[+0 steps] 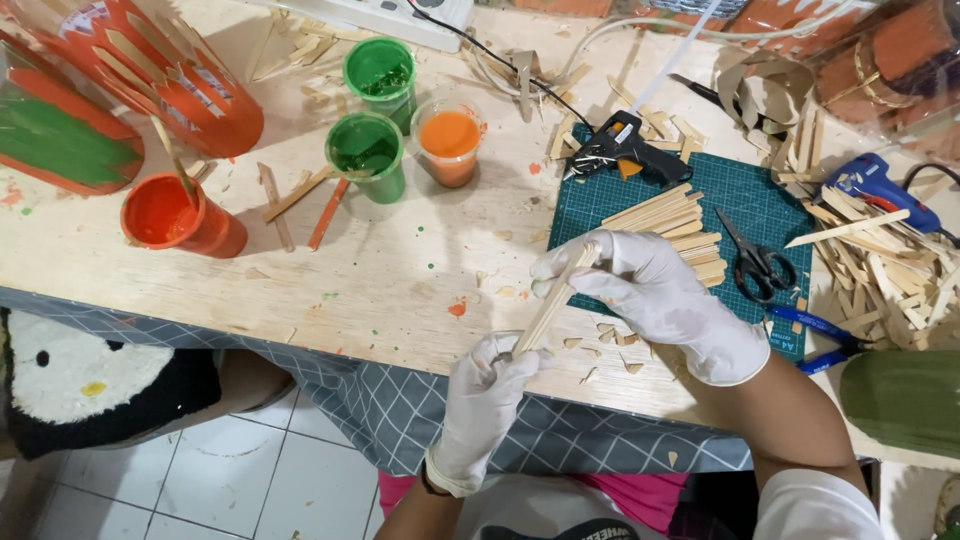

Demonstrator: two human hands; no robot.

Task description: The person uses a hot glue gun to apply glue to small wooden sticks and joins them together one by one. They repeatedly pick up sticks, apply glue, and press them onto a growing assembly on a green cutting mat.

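At lower centre of the frame, your white-gloved left hand (487, 385) and right hand (640, 290) both pinch closed on one flat pale wooden craft stick (556, 300), apparently aligning it above the green cutting mat (770, 200).

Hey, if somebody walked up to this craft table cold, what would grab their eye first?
Probably the two white-gloved hands at the near edge, the left hand and right hand holding a wooden stick between them. Next, the paint cups at upper left: two green cups, an orange cup and a red cup. A black glue gun lies on the green cutting mat.
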